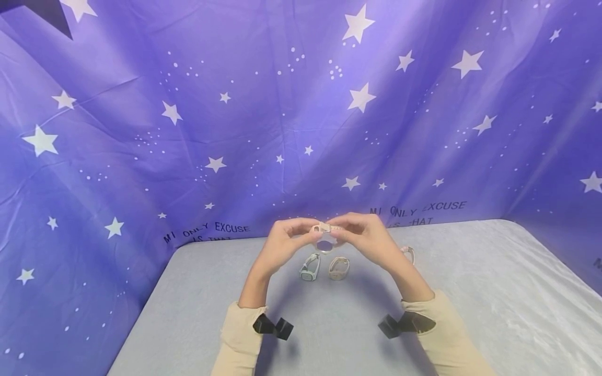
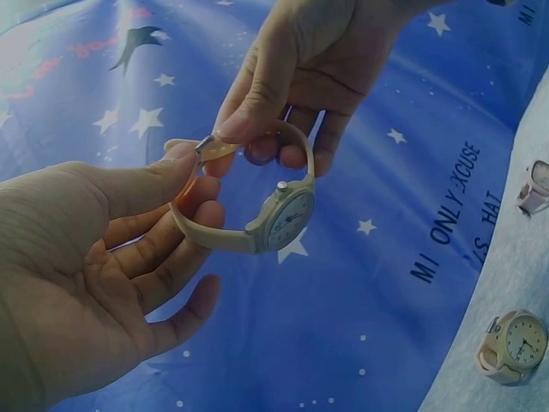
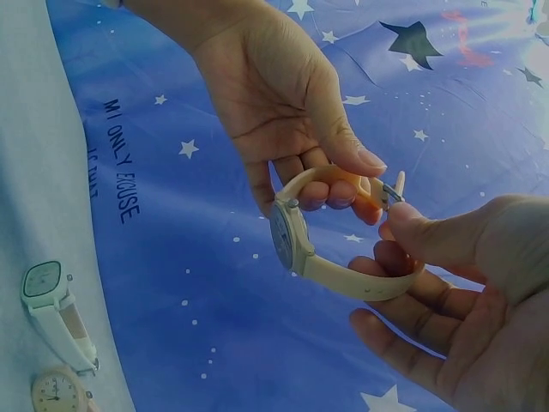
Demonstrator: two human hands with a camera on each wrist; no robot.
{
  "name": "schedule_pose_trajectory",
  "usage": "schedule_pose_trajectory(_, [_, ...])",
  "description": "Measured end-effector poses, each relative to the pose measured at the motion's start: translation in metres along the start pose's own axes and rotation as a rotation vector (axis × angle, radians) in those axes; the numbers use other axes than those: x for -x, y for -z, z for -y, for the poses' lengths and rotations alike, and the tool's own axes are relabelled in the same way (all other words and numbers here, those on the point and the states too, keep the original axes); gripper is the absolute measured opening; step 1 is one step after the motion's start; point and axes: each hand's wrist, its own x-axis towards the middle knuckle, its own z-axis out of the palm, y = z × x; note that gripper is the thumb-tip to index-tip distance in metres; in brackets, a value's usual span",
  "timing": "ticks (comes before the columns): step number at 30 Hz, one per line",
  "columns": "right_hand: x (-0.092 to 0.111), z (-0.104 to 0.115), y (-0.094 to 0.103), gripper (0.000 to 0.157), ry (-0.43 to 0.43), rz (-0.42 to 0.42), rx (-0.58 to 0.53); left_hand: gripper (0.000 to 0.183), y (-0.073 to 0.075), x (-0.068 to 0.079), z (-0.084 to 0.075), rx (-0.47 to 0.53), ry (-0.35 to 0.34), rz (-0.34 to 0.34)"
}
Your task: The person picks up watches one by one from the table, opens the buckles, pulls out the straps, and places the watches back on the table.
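Both hands hold up a cream wristwatch [image 1: 324,244] over the far part of the table. Its round dial [image 2: 290,221] hangs at the lower side of the strap loop. My left hand [image 1: 286,243] pinches one strap part between thumb and fingers. From the other side my right hand [image 1: 368,238] pinches the other strap part. The silver buckle [image 3: 393,194] lies between the two thumb tips, with a strap tip standing out beside it. Fingers partly hide the strap ends.
On the grey cloth-covered table [image 1: 197,308] below the hands sit a pale green square watch [image 1: 308,273] and a beige round watch [image 1: 338,269]. A pinkish watch [image 2: 535,182] stands farther right, partly behind the right forearm. A purple star-patterned curtain [image 1: 282,104] hangs behind the table.
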Motion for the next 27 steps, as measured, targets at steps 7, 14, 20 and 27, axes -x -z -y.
schedule_pose_trajectory(7, [-0.0004,0.0017,-0.0005,0.021,-0.017,0.001,-0.001,0.023,0.0004,0.0002,0.0002,-0.005,-0.004,-0.019])
schedule_pose_trajectory(14, [0.0005,0.0017,-0.0022,0.029,-0.025,-0.012,0.013,0.024,-0.0046,-0.0006,0.0047,0.002,0.016,-0.023])
schedule_pose_trajectory(20, [0.0006,0.0014,-0.0022,0.024,-0.014,-0.068,0.095,0.026,-0.0027,0.0005,0.0031,-0.013,0.014,0.004])
schedule_pose_trajectory(27, [0.0008,0.0031,-0.0008,0.023,0.007,-0.066,0.098,0.029,0.0020,0.0008,-0.0006,-0.068,0.010,0.007])
